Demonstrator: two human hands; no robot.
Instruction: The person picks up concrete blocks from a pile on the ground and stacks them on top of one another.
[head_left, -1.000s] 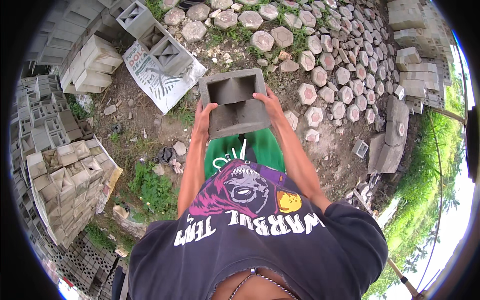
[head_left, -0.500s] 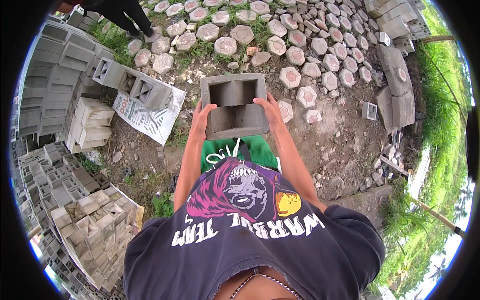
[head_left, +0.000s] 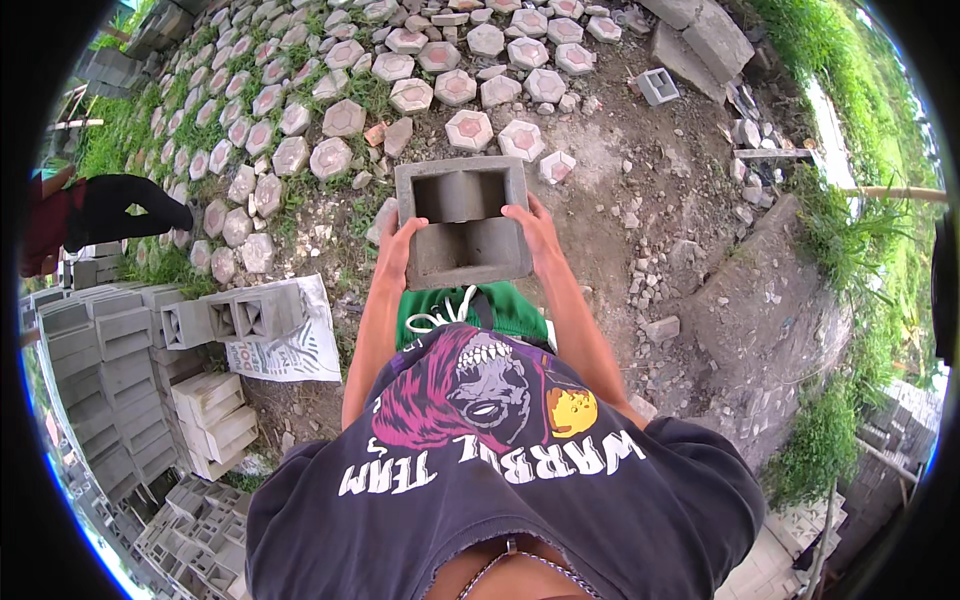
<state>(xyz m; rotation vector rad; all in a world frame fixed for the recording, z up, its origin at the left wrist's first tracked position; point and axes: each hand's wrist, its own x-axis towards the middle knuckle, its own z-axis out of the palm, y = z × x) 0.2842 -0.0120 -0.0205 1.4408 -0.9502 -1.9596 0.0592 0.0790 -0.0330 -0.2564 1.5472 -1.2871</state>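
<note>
the person carries a grey hollow block [head_left: 462, 220] out in front of the body at about waist height, above bare dirt [head_left: 640, 270], its two open cells facing up. the left hand [head_left: 397, 247] clasps the block's left side, fingers wrapped onto the front face, and the right hand [head_left: 536, 234] clasps the right side the same way, so the block is clamped between both palms. ahead on the ground lie hexagonal pavers [head_left: 468, 129] with grass between them. to the left, more blocks [head_left: 235, 315] sit on a printed sack [head_left: 300, 345] beside tall stacks [head_left: 105, 350]. another person's dark-clad legs [head_left: 125, 205] show at the far left.
</note>
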